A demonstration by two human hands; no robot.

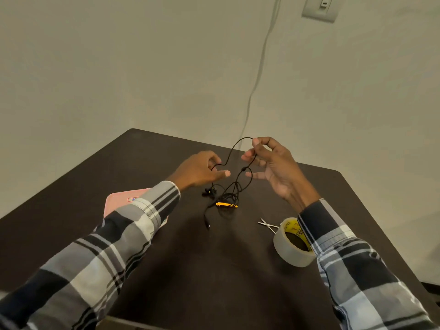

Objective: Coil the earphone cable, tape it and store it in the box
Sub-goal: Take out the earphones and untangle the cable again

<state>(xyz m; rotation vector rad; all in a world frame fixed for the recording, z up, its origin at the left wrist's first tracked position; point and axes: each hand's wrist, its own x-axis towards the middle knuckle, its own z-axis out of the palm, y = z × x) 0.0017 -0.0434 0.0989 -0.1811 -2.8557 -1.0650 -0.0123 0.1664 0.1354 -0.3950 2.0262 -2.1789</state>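
A black earphone cable (234, 186) hangs in loose loops between both hands above the dark table (190, 258). My right hand (273, 165) pinches a raised loop of it between thumb and forefinger. My left hand (202, 170) grips another stretch of the cable with curled fingers. The earbuds (209, 192), an orange inline part (226, 205) and the plug end (207, 225) lie on the table below. A roll of clear tape (291, 244) stands by my right forearm. The pink box (123, 201) lies flat, partly hidden under my left sleeve.
Small scissors (267, 225) lie just left of the tape roll. A grey cord (258, 75) runs down the wall behind the table from near a wall switch (320, 8). The table's far edge meets the wall close behind my hands.
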